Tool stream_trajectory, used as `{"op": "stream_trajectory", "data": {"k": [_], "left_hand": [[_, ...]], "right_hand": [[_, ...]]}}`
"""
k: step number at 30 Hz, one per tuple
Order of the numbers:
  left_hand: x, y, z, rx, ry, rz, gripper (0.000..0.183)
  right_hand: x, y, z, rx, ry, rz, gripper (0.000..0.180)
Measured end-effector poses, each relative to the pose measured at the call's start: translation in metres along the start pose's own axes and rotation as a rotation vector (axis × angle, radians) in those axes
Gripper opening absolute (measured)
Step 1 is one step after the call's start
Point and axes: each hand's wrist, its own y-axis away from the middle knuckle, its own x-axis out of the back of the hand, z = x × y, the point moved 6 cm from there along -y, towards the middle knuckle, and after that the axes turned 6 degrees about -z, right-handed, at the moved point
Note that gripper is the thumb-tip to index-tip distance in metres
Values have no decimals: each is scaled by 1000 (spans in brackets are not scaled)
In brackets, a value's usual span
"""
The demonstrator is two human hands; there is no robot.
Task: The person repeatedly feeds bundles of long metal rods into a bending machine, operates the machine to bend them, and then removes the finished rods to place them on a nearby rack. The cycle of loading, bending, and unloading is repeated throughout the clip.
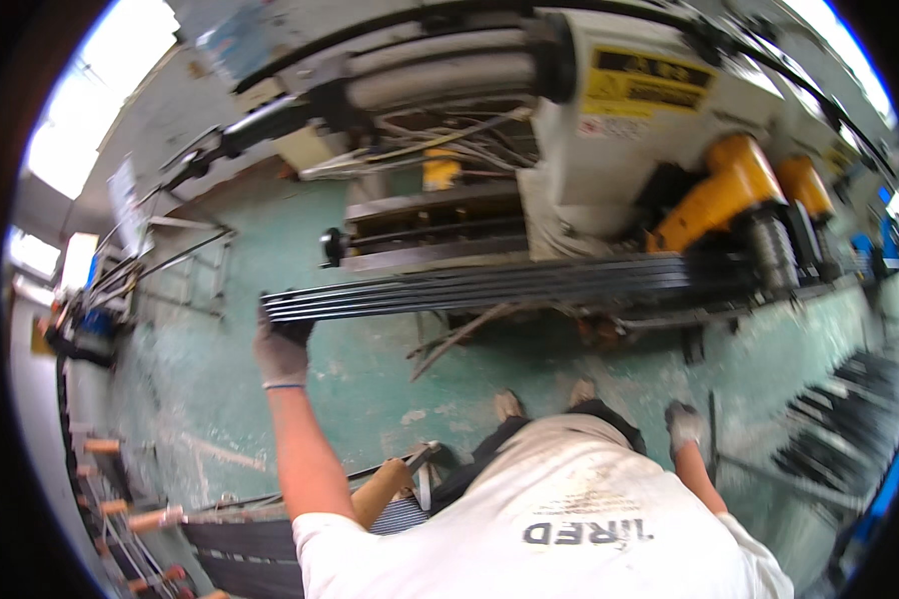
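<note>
In a grey work glove with dark fingers, my left hand (283, 352) grips the left end of several long, dark metal bars (464, 288). They lie side by side, nearly level across the view. Their right ends run in among the parts of a large cream machine (599, 150), where I cannot make out how they are supported. My right hand (685, 428), also gloved, hangs low by my right side, apart from the bars. Blur hides how its fingers are set, and no held thing shows there.
Orange machine units (719, 198) with a ribbed metal column stand at the right. A machine bed with a handwheel (333, 248) lies beyond the bars. Right of me, a rack holds dark bars (839, 427). Behind my left arm are dark stacked strips (247, 554) and a metal-framed stand (423, 464).
</note>
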Motion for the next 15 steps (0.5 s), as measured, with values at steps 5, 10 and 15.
{"op": "stream_trajectory", "data": {"k": [5,10,15], "left_hand": [[13,17,1,56,-318,28,63],[10,21,6,103,-467,-15,70],[4,23,5,38,-197,103,70]], "right_hand": [[4,19,-19,10,-1,37,37],[-6,24,-50,-13,26,-31,42],[-31,-13,-93,112,366,-196,42]]}}
